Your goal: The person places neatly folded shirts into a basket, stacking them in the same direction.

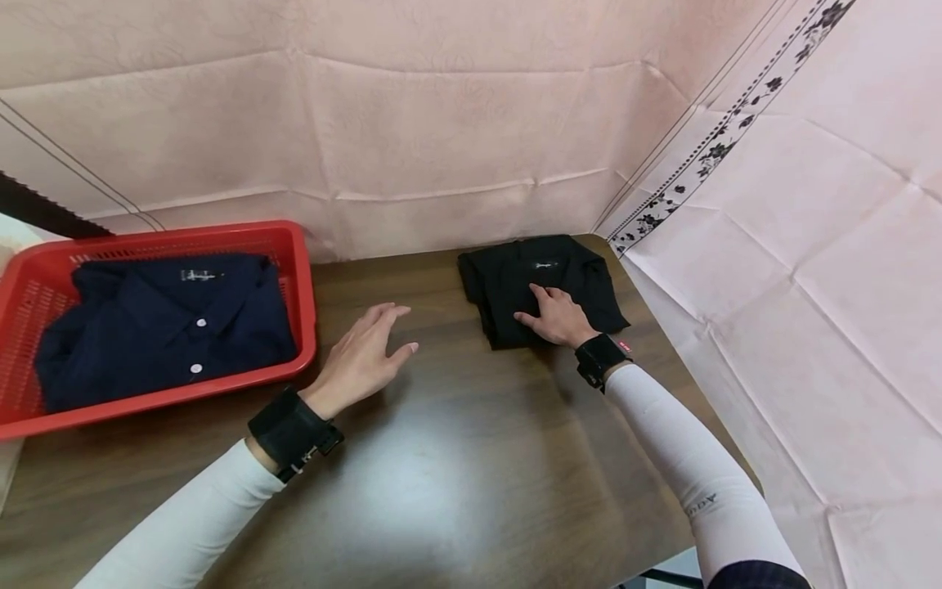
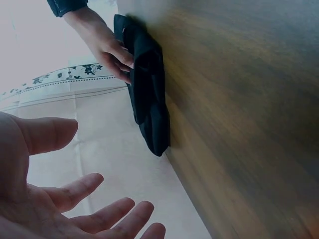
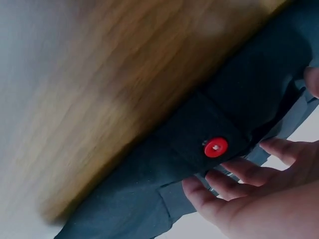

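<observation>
A folded black shirt (image 1: 508, 286) lies at the far right of the table, its collar toward the back wall. My right hand (image 1: 561, 317) is over its front, fingers extended and appearing to touch the cloth. A red button (image 3: 216, 147) shows on the shirt close to those fingertips in the right wrist view. Over the table between the red basket (image 1: 305, 294) and the black shirt, my left hand (image 1: 359, 360) has its fingers spread and holds nothing. Inside that basket lies a folded navy shirt (image 1: 162, 335) with white buttons.
The brown wooden table (image 1: 441, 425) reflects a bright glare near its middle. Pale patterned cloth (image 1: 456, 123) hangs behind it, and more cloth with a floral border (image 1: 706, 159) hangs along the right edge. A dark serrated strip (image 1: 44, 209) meets the basket's back rim.
</observation>
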`<action>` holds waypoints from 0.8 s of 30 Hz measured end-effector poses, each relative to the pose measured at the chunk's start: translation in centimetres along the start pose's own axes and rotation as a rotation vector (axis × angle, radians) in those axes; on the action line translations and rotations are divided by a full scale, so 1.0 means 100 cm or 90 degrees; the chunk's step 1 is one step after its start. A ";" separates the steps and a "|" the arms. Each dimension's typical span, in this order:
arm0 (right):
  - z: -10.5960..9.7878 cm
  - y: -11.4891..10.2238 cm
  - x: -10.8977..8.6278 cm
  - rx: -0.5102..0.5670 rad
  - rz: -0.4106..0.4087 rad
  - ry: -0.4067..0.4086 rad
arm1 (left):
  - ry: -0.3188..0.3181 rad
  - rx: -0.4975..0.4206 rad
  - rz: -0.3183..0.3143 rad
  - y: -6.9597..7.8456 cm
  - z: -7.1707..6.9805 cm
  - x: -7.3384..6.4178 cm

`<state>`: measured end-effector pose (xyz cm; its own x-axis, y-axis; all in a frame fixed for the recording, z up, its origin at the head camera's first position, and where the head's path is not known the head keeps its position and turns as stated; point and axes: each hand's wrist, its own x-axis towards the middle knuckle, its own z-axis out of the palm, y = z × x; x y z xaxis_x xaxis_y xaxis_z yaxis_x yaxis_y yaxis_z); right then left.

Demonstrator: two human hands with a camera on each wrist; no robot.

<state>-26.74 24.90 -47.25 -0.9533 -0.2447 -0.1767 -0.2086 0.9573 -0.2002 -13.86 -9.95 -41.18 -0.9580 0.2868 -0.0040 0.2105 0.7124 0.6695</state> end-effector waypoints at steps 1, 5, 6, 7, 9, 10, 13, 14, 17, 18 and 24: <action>0.001 -0.003 -0.002 -0.001 -0.002 0.001 | -0.003 -0.003 -0.002 -0.001 0.001 0.000; 0.004 -0.015 -0.009 -0.005 -0.006 0.005 | -0.013 -0.010 -0.008 -0.004 0.003 0.000; 0.005 -0.018 -0.011 -0.006 -0.005 0.009 | -0.014 -0.012 -0.010 -0.005 0.004 0.000; 0.006 -0.021 -0.013 -0.008 -0.004 0.012 | -0.016 -0.014 -0.013 -0.005 0.004 0.000; 0.008 -0.028 -0.018 -0.012 -0.004 0.020 | -0.018 -0.017 -0.016 -0.006 0.005 0.000; 0.009 -0.031 -0.020 -0.012 -0.006 0.022 | -0.018 -0.018 -0.018 -0.006 0.005 0.000; 0.012 -0.042 -0.028 -0.014 -0.008 0.025 | -0.017 -0.023 -0.021 -0.006 0.006 0.000; 0.013 -0.046 -0.030 -0.016 -0.007 0.023 | -0.017 -0.024 -0.022 -0.006 0.006 0.000; 0.016 -0.057 -0.039 -0.014 -0.005 0.013 | -0.023 -0.028 -0.027 -0.008 0.007 -0.001; 0.017 -0.061 -0.042 -0.011 -0.005 0.010 | -0.026 -0.029 -0.029 -0.008 0.008 -0.002; 0.024 -0.078 -0.057 -0.001 -0.001 -0.002 | -0.038 -0.034 -0.047 -0.011 0.012 -0.004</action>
<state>-19.14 18.42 -47.01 -0.9523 -0.2465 -0.1797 -0.2103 0.9573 -0.1985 -13.46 -10.10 -42.84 -0.9570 0.2733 -0.0973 0.1278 0.6984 0.7042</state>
